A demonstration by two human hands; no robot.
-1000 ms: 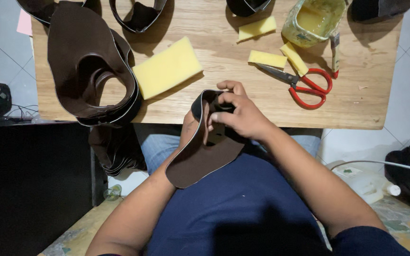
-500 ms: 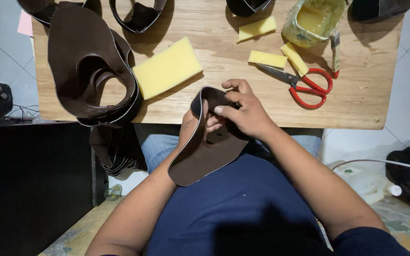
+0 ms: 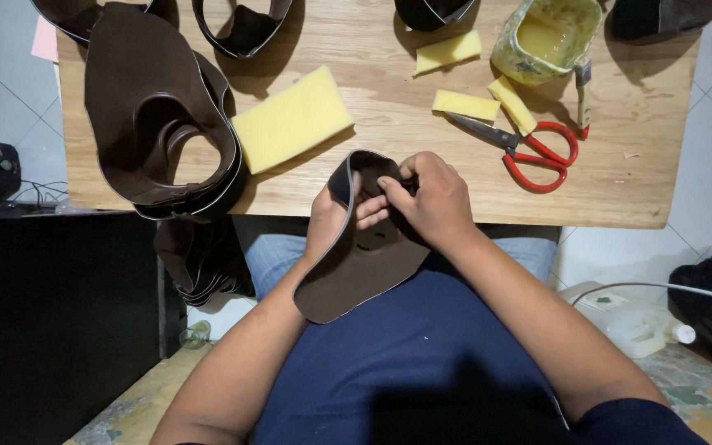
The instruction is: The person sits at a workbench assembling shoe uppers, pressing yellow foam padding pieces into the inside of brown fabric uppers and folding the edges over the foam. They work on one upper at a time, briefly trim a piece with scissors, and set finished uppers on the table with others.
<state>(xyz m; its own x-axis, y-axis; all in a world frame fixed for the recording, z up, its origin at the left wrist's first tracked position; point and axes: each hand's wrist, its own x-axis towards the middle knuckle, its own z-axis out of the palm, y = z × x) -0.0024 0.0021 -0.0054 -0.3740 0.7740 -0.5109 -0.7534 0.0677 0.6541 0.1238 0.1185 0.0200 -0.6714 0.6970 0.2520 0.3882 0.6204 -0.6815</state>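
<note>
2 hands [image 3: 434, 202] | fingers grasping dark brown leather piece [image 3: 364, 268] | curved, matte, pale-edged

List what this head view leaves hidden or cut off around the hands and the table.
- Curved dark brown leather piece: its middle is covered by the right hand and left hand.
- Left hand's fingertips: tucked inside the leather's fold.
- Yellow-stained glue tub: top cut by the frame edge.
- Dark leather loops at the wooden table's far side: cropped by the top edge.
</note>
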